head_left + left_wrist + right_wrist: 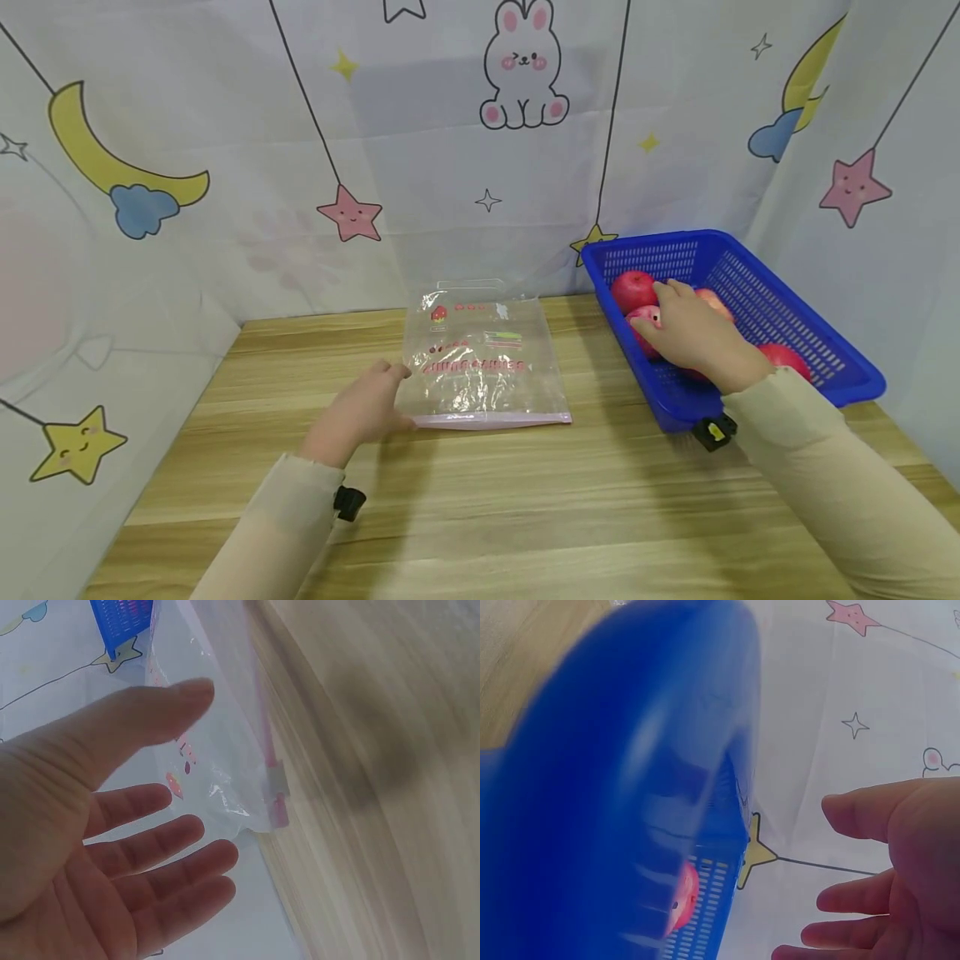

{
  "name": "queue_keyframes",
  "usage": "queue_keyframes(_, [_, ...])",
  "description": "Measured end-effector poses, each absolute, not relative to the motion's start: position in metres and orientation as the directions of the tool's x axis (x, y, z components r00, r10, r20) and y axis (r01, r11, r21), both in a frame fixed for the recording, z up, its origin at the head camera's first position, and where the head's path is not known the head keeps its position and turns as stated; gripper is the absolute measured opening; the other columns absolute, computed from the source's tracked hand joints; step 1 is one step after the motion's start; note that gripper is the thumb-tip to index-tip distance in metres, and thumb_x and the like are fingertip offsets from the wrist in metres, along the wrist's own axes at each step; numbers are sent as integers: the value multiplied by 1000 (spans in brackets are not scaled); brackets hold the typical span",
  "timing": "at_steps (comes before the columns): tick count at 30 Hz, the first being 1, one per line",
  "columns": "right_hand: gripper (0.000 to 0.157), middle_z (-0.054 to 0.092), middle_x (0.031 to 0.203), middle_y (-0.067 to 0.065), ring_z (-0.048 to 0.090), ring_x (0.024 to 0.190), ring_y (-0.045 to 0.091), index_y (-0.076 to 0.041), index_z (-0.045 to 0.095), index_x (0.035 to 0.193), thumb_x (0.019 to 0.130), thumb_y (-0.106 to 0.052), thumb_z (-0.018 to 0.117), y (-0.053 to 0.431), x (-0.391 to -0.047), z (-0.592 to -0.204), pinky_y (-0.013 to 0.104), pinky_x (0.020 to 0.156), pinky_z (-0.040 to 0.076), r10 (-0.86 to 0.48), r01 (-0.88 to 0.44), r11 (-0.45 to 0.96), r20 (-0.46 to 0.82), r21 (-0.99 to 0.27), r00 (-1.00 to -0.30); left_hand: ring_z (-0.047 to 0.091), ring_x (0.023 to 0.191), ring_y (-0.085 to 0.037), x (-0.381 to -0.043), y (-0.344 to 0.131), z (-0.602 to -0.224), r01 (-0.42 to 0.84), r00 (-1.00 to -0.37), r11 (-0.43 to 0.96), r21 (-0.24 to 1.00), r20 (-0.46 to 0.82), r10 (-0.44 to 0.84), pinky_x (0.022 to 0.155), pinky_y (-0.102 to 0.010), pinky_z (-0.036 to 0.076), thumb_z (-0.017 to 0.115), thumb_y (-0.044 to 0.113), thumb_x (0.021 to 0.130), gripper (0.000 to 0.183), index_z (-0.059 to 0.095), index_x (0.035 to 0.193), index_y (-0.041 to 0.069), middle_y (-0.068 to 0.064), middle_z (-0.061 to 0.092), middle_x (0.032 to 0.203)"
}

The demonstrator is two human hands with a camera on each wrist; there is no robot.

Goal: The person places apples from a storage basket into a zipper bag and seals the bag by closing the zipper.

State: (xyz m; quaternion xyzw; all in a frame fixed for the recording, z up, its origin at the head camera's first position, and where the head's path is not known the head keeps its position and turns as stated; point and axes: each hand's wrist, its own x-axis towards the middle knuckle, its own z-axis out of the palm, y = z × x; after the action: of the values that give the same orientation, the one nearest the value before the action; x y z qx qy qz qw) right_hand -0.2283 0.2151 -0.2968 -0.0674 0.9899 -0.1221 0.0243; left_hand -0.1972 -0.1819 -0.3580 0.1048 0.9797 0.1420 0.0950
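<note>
A clear zip bag (pixel 480 393) with red printing and a pink slider strip lies flat on the table. My left hand (pixel 360 412) is at its left edge; in the left wrist view its fingers (pixel 161 840) are spread and hold nothing. Whether they touch the plastic I cannot tell. Over the blue basket (pixel 795 304) reaches my right hand (pixel 693 333), above several round red fruits that look like apples, one (pixel 632 290) by the left wall and another (pixel 786 358) near the front right. The right wrist view shows that hand's fingers (pixel 855 900) apart, gripping nothing.
The wood-grain table (pixel 510 508) runs toward me in front of the bag. Behind it hangs a white cloth (pixel 450 150) printed with stars, moons and a rabbit. The basket's raised rim stands beside my right wrist.
</note>
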Motion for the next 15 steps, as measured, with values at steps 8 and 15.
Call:
queue_keyframes(8, [73, 25, 144, 37, 22, 135, 51, 13, 23, 143, 97, -41, 42, 223, -230, -296, 62, 110, 19, -133, -117, 967, -59, -225, -989, 59, 99, -30, -195, -182, -366, 210, -949, 937, 280, -174, 265, 88, -46, 51, 80, 14, 72, 60, 52, 124, 0, -21, 51, 121])
queue_keyframes(15, [80, 24, 145, 37, 21, 135, 52, 12, 18, 144, 97, -48, 41, 231, -232, -296, 64, 108, 20, -132, -105, 966, -103, -238, -986, 51, 73, -20, -195, -182, -371, 274, -940, 936, 219, -145, 309, 65, -35, 50, 77, 6, 68, 39, 56, 102, 2, -12, 53, 97])
